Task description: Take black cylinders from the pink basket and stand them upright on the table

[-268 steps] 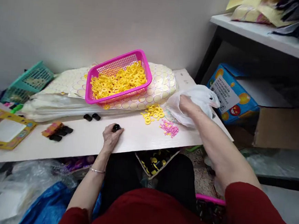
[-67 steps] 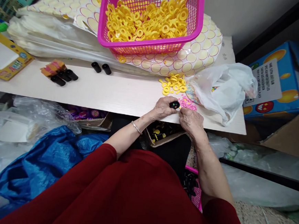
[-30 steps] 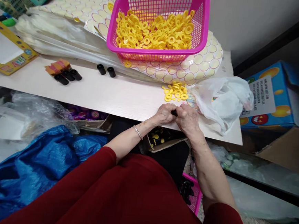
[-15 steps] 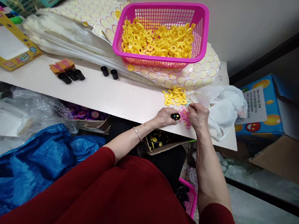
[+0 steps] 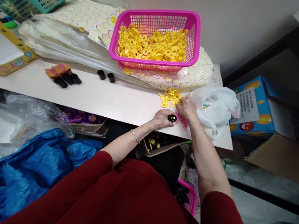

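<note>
My left hand [image 5: 162,119] is closed around a small black cylinder [image 5: 172,118]; its open end faces up and shows small coloured bits inside. My right hand [image 5: 187,108] reaches to the right edge of a pile of yellow plastic ring pieces [image 5: 170,98] on the white tabletop [image 5: 119,101]. Its fingertips touch or nearly touch a yellow piece, and whether they grip one is hidden. Small pink beads [image 5: 181,122] lie scattered between the hands, partly under my right wrist. A white plastic bag [image 5: 212,106] with coloured beads showing sits just right of my right hand.
A pink basket [image 5: 153,64] full of yellow ring pieces stands at the back. Several black cylinders [image 5: 111,78] are farther left, some beside an orange piece [image 5: 58,71]. Below the table edge is a carton [image 5: 159,150] of black and yellow pieces. A blue box [image 5: 256,106] stands right.
My right hand has moved left and away from me, from above the pink beads to the yellow pile. My left hand keeps the black cylinder. The camera view has shifted slightly.
</note>
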Available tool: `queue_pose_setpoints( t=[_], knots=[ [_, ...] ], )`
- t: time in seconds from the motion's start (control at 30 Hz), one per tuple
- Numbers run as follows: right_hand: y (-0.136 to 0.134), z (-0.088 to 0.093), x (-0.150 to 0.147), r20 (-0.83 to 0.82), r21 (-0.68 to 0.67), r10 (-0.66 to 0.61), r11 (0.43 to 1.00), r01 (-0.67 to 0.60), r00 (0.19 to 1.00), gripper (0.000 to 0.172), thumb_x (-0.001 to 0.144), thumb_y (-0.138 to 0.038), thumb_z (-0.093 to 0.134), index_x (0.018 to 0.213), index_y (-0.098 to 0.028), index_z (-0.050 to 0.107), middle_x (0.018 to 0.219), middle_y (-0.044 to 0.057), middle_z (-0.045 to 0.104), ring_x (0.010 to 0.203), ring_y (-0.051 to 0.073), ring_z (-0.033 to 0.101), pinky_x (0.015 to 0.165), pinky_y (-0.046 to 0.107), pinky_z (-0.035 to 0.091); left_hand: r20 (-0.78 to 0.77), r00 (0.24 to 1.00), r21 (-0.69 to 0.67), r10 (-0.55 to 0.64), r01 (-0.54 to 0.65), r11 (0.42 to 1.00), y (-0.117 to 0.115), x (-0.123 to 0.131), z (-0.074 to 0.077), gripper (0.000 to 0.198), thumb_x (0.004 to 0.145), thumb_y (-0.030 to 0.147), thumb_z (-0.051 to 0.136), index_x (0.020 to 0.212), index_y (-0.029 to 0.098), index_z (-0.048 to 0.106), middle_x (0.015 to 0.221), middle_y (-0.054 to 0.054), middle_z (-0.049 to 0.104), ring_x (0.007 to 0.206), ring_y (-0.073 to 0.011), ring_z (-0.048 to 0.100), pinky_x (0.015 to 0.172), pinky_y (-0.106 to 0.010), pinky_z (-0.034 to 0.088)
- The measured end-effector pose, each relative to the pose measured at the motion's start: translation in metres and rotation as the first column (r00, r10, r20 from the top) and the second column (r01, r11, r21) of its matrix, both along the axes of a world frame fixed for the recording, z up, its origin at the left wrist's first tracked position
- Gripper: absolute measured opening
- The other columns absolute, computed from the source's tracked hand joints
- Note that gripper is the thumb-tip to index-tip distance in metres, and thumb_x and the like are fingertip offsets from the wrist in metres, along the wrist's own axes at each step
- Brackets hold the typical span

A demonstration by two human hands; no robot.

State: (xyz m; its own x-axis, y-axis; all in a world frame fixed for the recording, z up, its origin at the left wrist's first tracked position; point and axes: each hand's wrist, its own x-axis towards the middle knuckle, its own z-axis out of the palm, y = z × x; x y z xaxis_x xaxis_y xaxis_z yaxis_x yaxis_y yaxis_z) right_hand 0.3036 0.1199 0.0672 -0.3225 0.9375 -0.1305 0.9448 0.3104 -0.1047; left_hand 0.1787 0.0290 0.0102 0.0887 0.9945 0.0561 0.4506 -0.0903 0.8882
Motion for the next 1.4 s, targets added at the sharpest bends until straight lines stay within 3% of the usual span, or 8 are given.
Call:
queue_pose_setpoints(
  t=[0.27,0.5,0.83,0.93,1.03,1.23,1.33,1.4],
  knots=[
    [0.002,0.008,0.006,0.019,-0.068,0.132,0.989,-0.131,0.991,0.048,0.087,-0.014,0.046,0.132,-0.018,0.063,0.130,0.017,0.063,0.114,0.032,0.062,0.089,0.040,0.050,-0.028,1.000,0.006,-0.003,0.003,1.000,0.001,-0.001,0.000,0.046,0.055,0.017,0.082,0.100,0.021,0.079,0.095,0.001,0.074,0.092,-0.0199,0.066,0.088,-0.031,0.052],
    [0.009,0.010,0.002,0.002,-0.100,0.182,0.978,-0.181,0.983,0.038,0.082,-0.016,0.055,0.117,-0.013,0.069,0.125,0.020,0.064,0.107,0.032,0.064,0.085,0.038,0.050,-0.002,1.000,0.015,0.011,-0.011,1.000,0.001,-0.003,0.000,0.044,0.054,0.017,0.083,0.098,0.020,0.079,0.093,0.001,0.074,0.091,-0.0190,0.066,0.087,-0.031,0.052],
    [-0.001,0.009,0.015,-0.279,0.008,0.099,0.995,-0.101,0.955,0.029,0.083,-0.025,0.055,0.103,-0.011,0.070,0.098,0.013,0.072,0.085,0.023,0.061,0.076,0.031,0.046,0.162,0.987,0.016,0.015,-0.017,1.000,0.001,-0.005,-0.002,0.050,0.050,0.007,0.079,0.100,0.016,0.077,0.093,-0.001,0.073,0.086,-0.0164,0.064,0.084,-0.030,0.052],
    [-0.026,0.002,0.032,-0.593,0.045,0.070,0.998,-0.053,0.802,0.031,0.081,-0.035,0.059,0.099,-0.013,0.070,0.087,0.006,0.068,0.074,0.018,0.056,0.069,0.031,0.045,0.336,0.942,0.017,0.021,-0.028,0.999,0.000,-0.005,-0.001,0.041,0.056,0.007,0.073,0.096,0.013,0.076,0.093,-0.003,0.073,0.083,-0.0140,0.064,0.081,-0.027,0.051],
    [-0.055,-0.007,0.044,-0.722,0.024,0.086,0.995,-0.099,0.687,0.029,0.079,-0.040,0.062,0.093,-0.016,0.070,0.082,0.003,0.065,0.069,0.016,0.053,0.066,0.030,0.044,0.503,0.861,-0.049,0.072,-0.055,0.997,0.000,-0.006,0.001,0.028,0.059,0.010,0.067,0.085,0.013,0.076,0.084,-0.002,0.073,0.079,-0.0129,0.064,0.080,-0.026,0.051],
    [-0.083,-0.011,0.041,-0.646,0.108,0.182,0.983,-0.148,0.741,0.019,0.085,-0.033,0.058,0.092,-0.018,0.067,0.085,0.006,0.062,0.072,0.018,0.053,0.069,0.031,0.045,0.637,0.714,-0.213,0.292,-0.201,0.956,-0.001,-0.008,0.009,0.021,0.060,0.012,0.062,0.077,0.013,0.075,0.076,-0.001,0.071,0.071,-0.0112,0.060,0.071,-0.024,0.048],
    [-0.082,-0.008,0.036,-0.582,0.129,0.211,0.978,-0.167,0.785,0.012,0.085,-0.027,0.056,0.087,-0.019,0.064,0.085,0.007,0.061,0.074,0.020,0.053,0.071,0.032,0.044,0.658,0.691,-0.216,0.299,-0.207,0.954,-0.003,-0.006,0.013,0.016,0.069,0.028,0.069,0.074,0.013,0.073,0.069,-0.001,0.066,0.061,-0.0090,0.053,0.063,-0.024,0.044],
    [-0.082,-0.007,0.033,-0.558,0.137,0.229,0.973,-0.184,0.798,0.009,0.084,-0.026,0.056,0.082,-0.019,0.062,0.084,0.007,0.059,0.075,0.020,0.053,0.071,0.032,0.044,0.652,0.710,-0.171,0.267,-0.205,0.964,-0.006,-0.005,0.016,0.030,0.075,0.044,0.070,0.071,0.014,0.072,0.067,-0.001,0.064,0.058,-0.0078,0.048,0.059,-0.023,0.040]
  ],
)
